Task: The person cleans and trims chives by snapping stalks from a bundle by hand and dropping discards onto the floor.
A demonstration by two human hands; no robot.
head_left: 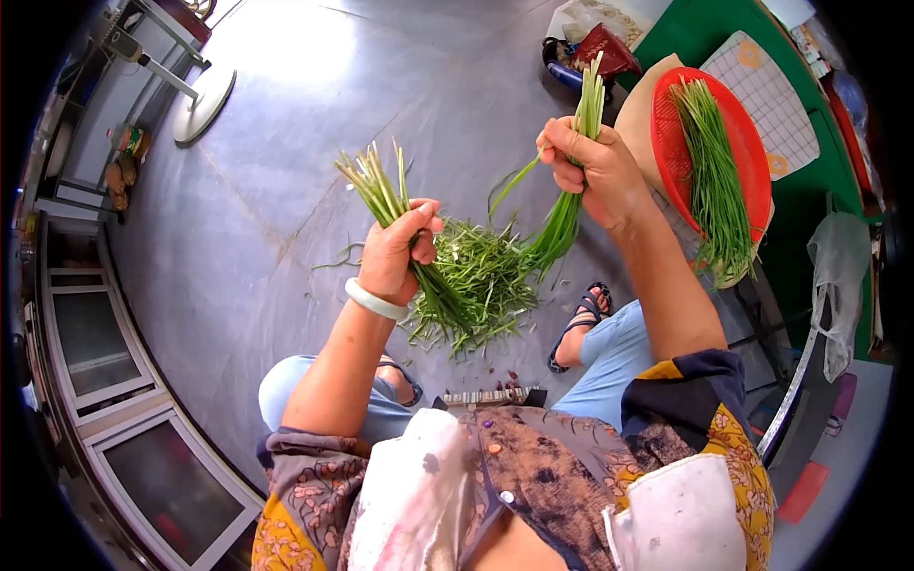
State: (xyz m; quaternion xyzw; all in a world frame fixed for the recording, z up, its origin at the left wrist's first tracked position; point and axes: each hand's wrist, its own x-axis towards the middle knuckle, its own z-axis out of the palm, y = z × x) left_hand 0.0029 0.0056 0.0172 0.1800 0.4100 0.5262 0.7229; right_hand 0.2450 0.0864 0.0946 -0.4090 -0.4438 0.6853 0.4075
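Observation:
My left hand (400,249) is closed round a bundle of green stalks (379,190), pale ends up and darker leaves hanging below the fist. Higher and to the right, my right hand (592,167) grips another bundle of stalks (557,233); one loose blade sticks out leftward from its fingers. Beneath and between both hands, a heap of loose green leaves and scraps (481,276) lies on the grey floor. To the right of my right hand, a red oval basket (668,143) holds a large bunch of long green stalks (714,171).
A green table (828,162) stands at the right, with a clear plastic bag (838,285) hanging near it. A round stand base (205,105) is on the floor at upper left. Glass-fronted cabinets (176,476) line the left. Sandalled feet (576,333) flank the heap.

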